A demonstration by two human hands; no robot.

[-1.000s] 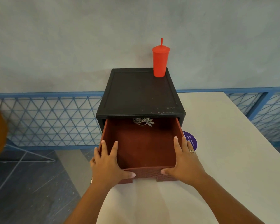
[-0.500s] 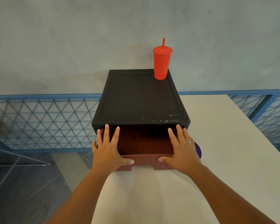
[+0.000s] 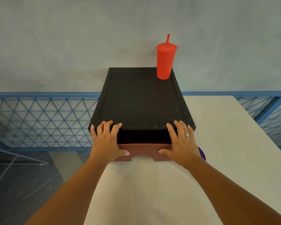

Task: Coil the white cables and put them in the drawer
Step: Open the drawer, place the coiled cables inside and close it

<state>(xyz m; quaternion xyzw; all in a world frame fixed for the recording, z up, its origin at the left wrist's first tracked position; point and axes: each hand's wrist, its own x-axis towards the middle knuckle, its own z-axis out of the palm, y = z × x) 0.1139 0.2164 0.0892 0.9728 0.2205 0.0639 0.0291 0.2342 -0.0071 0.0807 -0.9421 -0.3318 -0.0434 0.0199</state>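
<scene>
In the centre of the frame, the left hand [image 3: 106,142] and the right hand [image 3: 182,142] press the brown drawer [image 3: 144,151] with spread fingers. The drawer sits almost fully inside the black cabinet [image 3: 139,101].

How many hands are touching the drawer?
2. The left hand is on the left end of the drawer front, and the right hand is on the right end. No other hand shows.
</scene>
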